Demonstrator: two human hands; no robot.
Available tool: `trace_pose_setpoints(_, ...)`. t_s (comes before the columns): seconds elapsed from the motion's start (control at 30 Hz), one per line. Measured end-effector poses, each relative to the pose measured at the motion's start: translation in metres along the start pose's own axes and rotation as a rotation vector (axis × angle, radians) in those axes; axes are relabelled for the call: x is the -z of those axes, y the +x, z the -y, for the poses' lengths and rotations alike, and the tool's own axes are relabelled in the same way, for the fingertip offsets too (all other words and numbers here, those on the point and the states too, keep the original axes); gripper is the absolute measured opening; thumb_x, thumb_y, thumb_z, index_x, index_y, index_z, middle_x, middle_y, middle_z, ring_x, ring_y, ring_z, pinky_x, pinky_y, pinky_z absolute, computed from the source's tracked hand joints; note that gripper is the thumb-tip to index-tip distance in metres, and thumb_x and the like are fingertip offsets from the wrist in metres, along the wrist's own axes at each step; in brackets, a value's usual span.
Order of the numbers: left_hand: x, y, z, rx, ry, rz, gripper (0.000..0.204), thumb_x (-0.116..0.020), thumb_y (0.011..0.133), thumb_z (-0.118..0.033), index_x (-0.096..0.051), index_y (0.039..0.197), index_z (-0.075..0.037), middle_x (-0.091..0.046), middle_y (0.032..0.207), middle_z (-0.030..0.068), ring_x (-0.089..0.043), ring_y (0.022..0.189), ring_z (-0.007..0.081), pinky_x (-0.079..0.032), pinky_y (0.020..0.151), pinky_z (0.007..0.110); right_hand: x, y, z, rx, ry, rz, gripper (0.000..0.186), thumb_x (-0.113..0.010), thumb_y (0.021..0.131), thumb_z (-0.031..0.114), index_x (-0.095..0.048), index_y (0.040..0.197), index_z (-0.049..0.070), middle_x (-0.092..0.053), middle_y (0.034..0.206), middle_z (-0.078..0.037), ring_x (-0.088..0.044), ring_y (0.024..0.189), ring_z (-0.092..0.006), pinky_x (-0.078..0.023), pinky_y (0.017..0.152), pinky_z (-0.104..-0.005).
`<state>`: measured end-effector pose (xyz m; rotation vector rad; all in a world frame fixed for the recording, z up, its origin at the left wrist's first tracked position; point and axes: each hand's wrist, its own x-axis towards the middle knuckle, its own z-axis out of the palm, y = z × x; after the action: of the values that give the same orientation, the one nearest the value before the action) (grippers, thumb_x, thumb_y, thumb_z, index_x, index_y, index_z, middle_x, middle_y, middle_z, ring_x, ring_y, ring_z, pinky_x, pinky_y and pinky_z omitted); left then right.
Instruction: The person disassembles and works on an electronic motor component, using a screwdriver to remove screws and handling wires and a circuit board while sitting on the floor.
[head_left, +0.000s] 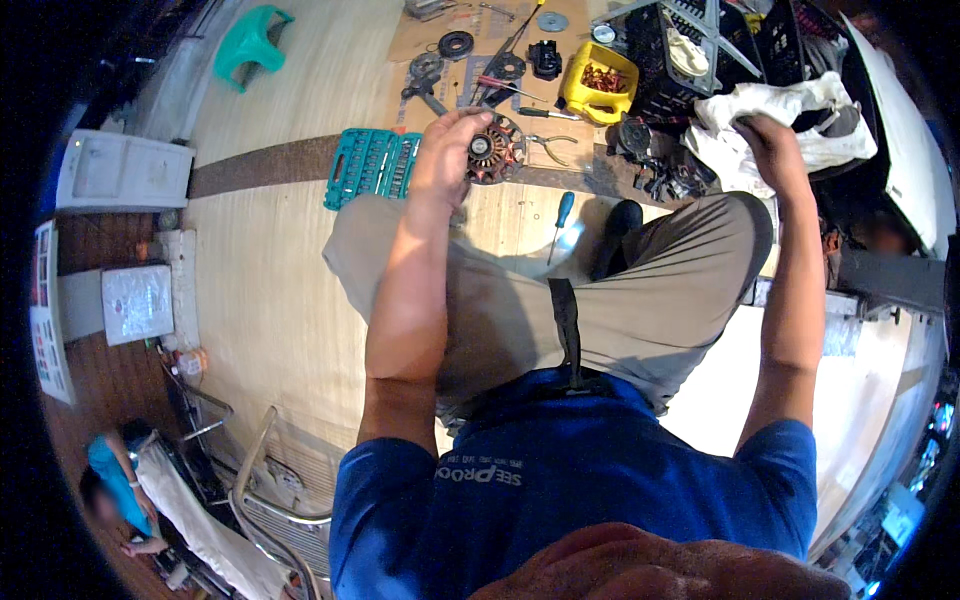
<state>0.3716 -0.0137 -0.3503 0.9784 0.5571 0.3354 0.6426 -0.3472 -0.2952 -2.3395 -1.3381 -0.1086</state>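
The left hand (445, 152) is closed on the edge of a round motor part (490, 148). This part has a ring of copper wire inside, and it is held up in front of the left knee. The right hand (773, 150) is far over to the right, with its fingers bent down on a white cloth (718, 150). I cannot tell if those fingers grip the cloth or just touch it.

The person sits with bent legs. A green tool case (350, 165) lies open just to the left of the left hand, with rows of small metal bits in it. Pliers (555, 150) lie just to the right of the motor part, with their handles spread. A blue screwdriver (562, 225) lies on the floor (270, 260) between the knees.

Past the motor part is a big sheet of cardboard (412, 42). On it are a black ring (456, 44), a red screwdriver (510, 86) and a black lumpy part (545, 60). A yellow tub (590, 107) with copper-coloured bits sits near a black crate (645, 85).
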Motion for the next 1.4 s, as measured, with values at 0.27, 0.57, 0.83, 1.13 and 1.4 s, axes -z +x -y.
trace_pose_setpoints(0.27,-0.014,-0.011,0.005,-0.223,0.504,-0.044,0.022,-0.059,0.085,-0.016,-0.063,0.092,0.004,-0.066,0.076,0.0107,-0.062,0.059,0.0138,-0.05,0.052,0.026,0.069,-0.186,-0.014,-0.194,-0.448,-0.092,0.017,-0.058,0.087,0.013,-0.06,0.098,0.0,-0.062,0.091,-0.02,-0.057,0.082,-0.0416,-0.047,0.07,-0.0427)
trace_pose_setpoints(0.57,-0.012,-0.012,0.019,-0.473,0.751,-0.181,0.027,-0.063,0.08,-0.018,-0.065,0.091,0.006,-0.067,0.075,0.0129,-0.062,0.068,0.0172,-0.048,0.065,0.03,0.076,-0.269,0.008,-0.972,-0.563,0.577,0.076,-0.074,0.075,0.016,-0.035,0.14,0.015,-0.031,0.145,-0.018,-0.032,0.132,-0.038,-0.032,0.106,-0.0449)
trace_pose_setpoints(0.83,-0.028,-0.014,0.016,-0.402,0.617,-0.166,0.027,-0.063,0.081,-0.019,-0.064,0.092,0.006,-0.065,0.076,0.0066,-0.054,0.066,0.0099,-0.046,0.061,0.026,-0.062,-0.028,0.22,0.153,0.093,-0.189,0.045,-0.059,0.074,0.005,-0.052,0.118,0.002,-0.046,0.13,-0.02,-0.046,0.118,-0.0383,-0.034,0.102,-0.0518)
trace_pose_setpoints(1.13,-0.006,-0.013,0.011,-0.083,0.368,0.045,0.027,-0.06,0.085,-0.014,-0.06,0.099,0.008,-0.065,0.081,0.0097,-0.06,0.068,0.0112,-0.048,0.058,0.023,-0.139,0.015,0.18,-0.054,0.481,-0.028,0.017,-0.061,0.085,0.018,-0.064,0.09,0.002,-0.062,0.081,-0.019,-0.06,0.076,-0.0364,-0.048,0.066,-0.0395)
trace_pose_setpoints(1.4,0.011,0.002,0.021,-0.224,0.216,-0.178,0.023,-0.061,0.084,-0.014,-0.06,0.096,0.006,-0.062,0.077,0.0071,-0.061,0.066,0.0138,-0.049,0.056,0.025,-0.078,0.006,0.203,0.175,0.497,0.639,0.017,-0.063,0.085,0.019,-0.065,0.092,0.004,-0.064,0.083,-0.016,-0.062,0.077,-0.0325,-0.048,0.068,-0.0379)
